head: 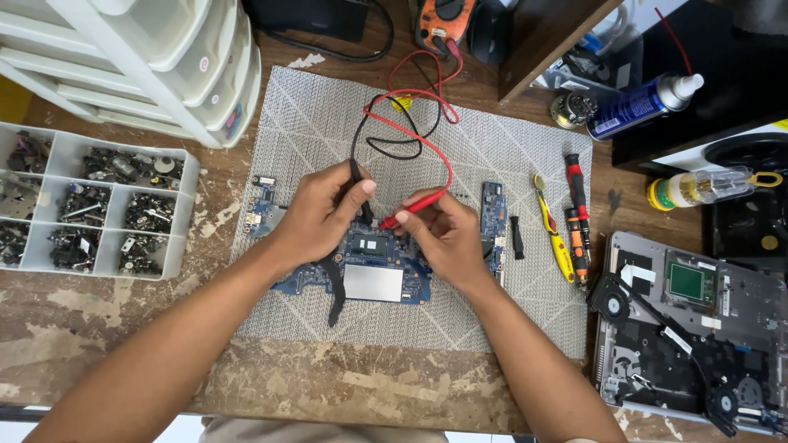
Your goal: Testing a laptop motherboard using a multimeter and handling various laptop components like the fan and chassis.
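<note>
We hold probes on blue laptop circuit board (373, 267), mid grey woven mat (509, 139), counter centre. Left hand (316, 215) pinches black probe (359, 190); right hand (447, 238) pinches red probe (414, 207). Both tips on board: probing under way. Opened laptop shell (689, 328) waits at counter's right edge.
</note>
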